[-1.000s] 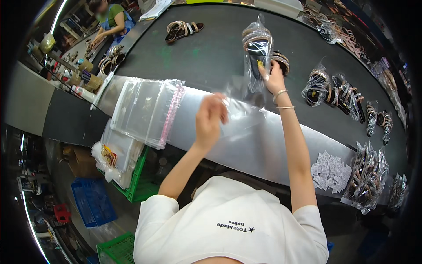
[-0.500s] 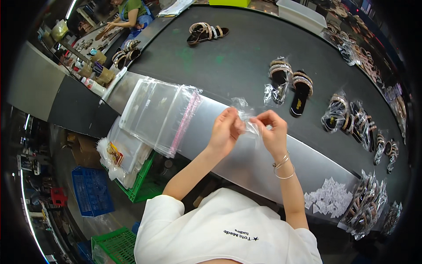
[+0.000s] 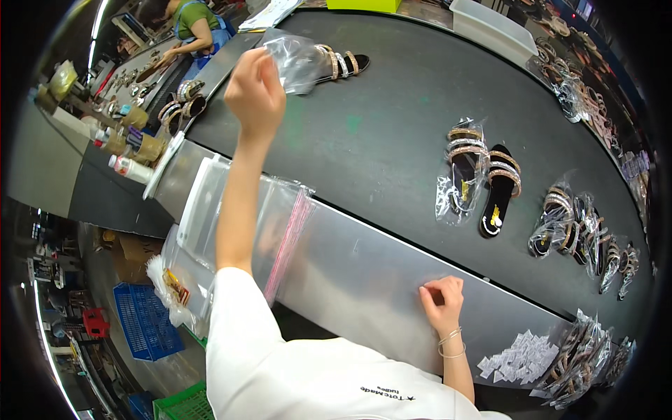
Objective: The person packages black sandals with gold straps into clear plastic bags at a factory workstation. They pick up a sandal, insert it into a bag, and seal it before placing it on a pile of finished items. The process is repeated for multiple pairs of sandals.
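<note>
A black-soled sandal with glittering gold-and-silver straps (image 3: pixel 350 65) lies just right of the nearer left hand (image 3: pixel 255 91), long axis roughly left-right. That hand grips a crumpled clear plastic bag (image 3: pixel 291 66). The right hand (image 3: pixel 442 301) is curled, contents hidden. 1 transparent plastic pouch (image 3: pixel 446 199) holds a similar strapped sandal (image 3: pixel 465 149).

Black lettering (image 3: pixel 381 392), small star (image 3: pixel 411 398), on white shirt (image 3: pixel 308 367)

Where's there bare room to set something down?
The dark tabletop is bare between the left hand and the half-bagged sandal pair; the metal strip, between the clear bags and the right hand. The right end is crowded: bagged sandals, white packets.
</note>
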Tool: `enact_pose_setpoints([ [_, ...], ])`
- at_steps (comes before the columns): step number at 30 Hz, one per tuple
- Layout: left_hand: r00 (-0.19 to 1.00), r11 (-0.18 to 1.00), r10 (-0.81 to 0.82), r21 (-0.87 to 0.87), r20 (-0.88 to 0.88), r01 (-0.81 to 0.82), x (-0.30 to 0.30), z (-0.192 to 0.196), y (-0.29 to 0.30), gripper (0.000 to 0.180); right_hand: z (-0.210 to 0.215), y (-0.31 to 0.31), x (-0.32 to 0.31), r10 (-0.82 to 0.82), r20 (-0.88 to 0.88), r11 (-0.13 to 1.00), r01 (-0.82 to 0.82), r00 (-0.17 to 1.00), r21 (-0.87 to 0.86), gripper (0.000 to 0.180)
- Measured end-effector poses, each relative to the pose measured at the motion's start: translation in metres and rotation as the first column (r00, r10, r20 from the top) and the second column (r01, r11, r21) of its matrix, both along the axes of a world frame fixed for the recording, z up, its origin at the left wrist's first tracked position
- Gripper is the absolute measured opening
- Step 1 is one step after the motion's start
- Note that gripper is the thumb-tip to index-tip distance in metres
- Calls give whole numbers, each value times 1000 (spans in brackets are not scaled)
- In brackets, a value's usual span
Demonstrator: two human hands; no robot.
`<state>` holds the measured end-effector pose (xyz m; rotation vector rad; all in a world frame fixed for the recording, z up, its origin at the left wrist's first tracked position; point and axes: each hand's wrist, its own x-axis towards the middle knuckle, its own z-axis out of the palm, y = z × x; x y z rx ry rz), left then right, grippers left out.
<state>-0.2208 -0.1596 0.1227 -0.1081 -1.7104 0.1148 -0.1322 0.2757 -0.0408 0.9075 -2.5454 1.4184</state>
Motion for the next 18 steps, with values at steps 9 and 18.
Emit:
enact_pose_setpoints([
  [9,563,787,510,-88,650,-611,-121,-139,-141,38,-6,-10,-8,-7,46,1000,8,999,-8,14],
  [18,451,731,-57,345,891,-589,-176,-199,-163,65,-4,-12,-11,12,29,999,-13,999,29,14],
])
